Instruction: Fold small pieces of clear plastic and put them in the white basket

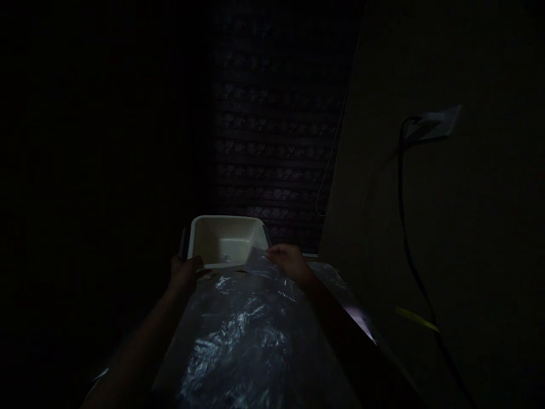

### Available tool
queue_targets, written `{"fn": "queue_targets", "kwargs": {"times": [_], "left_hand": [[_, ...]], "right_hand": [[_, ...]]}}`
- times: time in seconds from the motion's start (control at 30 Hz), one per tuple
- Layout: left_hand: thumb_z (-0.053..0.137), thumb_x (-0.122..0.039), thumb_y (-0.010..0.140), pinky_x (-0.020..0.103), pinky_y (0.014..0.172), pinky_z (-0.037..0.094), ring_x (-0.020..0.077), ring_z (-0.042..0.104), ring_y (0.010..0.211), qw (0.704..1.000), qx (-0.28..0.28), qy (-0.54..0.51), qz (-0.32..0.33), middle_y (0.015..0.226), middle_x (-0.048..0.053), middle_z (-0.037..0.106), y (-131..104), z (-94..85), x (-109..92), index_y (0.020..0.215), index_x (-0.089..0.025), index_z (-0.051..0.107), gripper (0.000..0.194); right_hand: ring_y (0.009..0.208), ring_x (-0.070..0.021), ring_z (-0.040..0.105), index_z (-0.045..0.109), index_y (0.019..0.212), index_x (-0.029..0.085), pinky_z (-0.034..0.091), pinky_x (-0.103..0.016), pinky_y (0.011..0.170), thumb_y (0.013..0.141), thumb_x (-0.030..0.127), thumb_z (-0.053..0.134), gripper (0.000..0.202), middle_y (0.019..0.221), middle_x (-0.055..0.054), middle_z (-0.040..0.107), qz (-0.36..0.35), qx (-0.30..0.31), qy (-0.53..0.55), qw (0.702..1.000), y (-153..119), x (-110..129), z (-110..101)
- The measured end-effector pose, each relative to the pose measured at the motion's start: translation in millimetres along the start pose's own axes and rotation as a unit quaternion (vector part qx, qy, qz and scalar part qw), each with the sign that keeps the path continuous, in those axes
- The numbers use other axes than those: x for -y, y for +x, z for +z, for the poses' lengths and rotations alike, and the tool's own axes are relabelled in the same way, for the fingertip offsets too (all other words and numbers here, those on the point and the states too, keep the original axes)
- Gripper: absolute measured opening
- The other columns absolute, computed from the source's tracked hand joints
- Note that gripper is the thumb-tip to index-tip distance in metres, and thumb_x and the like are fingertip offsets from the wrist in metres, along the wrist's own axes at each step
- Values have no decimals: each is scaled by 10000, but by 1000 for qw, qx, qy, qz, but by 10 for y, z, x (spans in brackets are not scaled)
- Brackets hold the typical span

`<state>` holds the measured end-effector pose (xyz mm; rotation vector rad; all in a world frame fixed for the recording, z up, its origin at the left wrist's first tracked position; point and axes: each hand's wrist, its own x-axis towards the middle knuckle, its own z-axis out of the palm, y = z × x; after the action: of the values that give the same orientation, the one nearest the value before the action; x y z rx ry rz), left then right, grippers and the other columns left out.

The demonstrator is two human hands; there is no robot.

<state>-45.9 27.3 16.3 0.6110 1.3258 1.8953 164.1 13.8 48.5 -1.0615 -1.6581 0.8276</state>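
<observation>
A cream plastic bin [232, 266] with a pale rim and dark side handles stands at the far end of the surface, tilted so its inside shows. My left hand [184, 274] is closed at its near left corner and appears to grip the rim; the dark hides some fingers. Between the thumb and fingers of my right hand [290, 262] is a small clear plastic bag [260, 261], which overlaps the bin's near right corner. Something small and shiny lies on the bin's floor, too dim to name.
Crinkled clear plastic sheeting [238, 335] covers the surface before me. A patterned blind [264, 147] hangs behind the bin. On the right wall, a black cable [404, 227] runs down from an outlet plate [434, 125], with a yellow tie [416, 319] on it. The left side is black.
</observation>
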Motion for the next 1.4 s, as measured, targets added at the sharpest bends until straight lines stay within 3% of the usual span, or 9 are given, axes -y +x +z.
{"fn": "queue_targets", "kwargs": {"times": [0.2,0.43,0.57,0.73,1.07,1.23,1.4], "left_hand": [[468,-35,458,252,421,449,95,486,549,997,78,-10,7,700,6,448,-307,193,40,792,-177,384,371],[413,-42,462,189,353,382,63,443,439,990,141,2,-27,642,-15,435,-677,328,103,756,-190,376,330],[406,-42,456,173,351,362,51,429,424,987,153,-12,-48,627,-24,425,-777,345,85,693,-185,367,280],[417,-32,450,165,383,371,60,463,486,984,169,-45,-38,682,-16,450,-843,354,56,696,-186,369,294],[408,-32,454,170,378,364,71,474,490,985,161,-43,-48,691,-7,457,-890,367,7,713,-189,367,306],[401,-40,455,158,359,342,58,448,459,986,159,-33,-41,667,-11,448,-886,370,31,724,-187,366,309],[399,-44,462,173,358,352,64,435,442,985,168,-14,-34,608,-27,430,-888,368,41,759,-193,367,334]], "right_hand": [[588,-84,501,578,626,111,367,-187,553,573,191,499,125,620,-8,574,-116,23,-94,988,398,227,19],[545,-81,499,594,581,111,359,-171,504,543,155,514,99,572,-6,575,-85,57,-227,968,711,9,-17],[508,-78,503,604,597,117,355,-157,466,534,176,532,113,558,-9,584,-12,55,-260,964,723,-129,2],[589,-102,535,610,607,141,360,-156,493,519,193,556,116,642,-24,611,30,52,-370,927,688,-154,64],[745,-162,533,581,711,139,369,-200,567,542,351,531,276,798,-82,592,23,74,-501,862,593,-104,12],[758,-194,537,534,845,87,380,-228,540,631,285,438,306,835,-149,572,101,65,-505,855,559,-92,-28],[777,-211,534,523,864,66,380,-227,512,622,224,421,307,848,-166,567,100,91,-499,856,519,-110,73]]}}
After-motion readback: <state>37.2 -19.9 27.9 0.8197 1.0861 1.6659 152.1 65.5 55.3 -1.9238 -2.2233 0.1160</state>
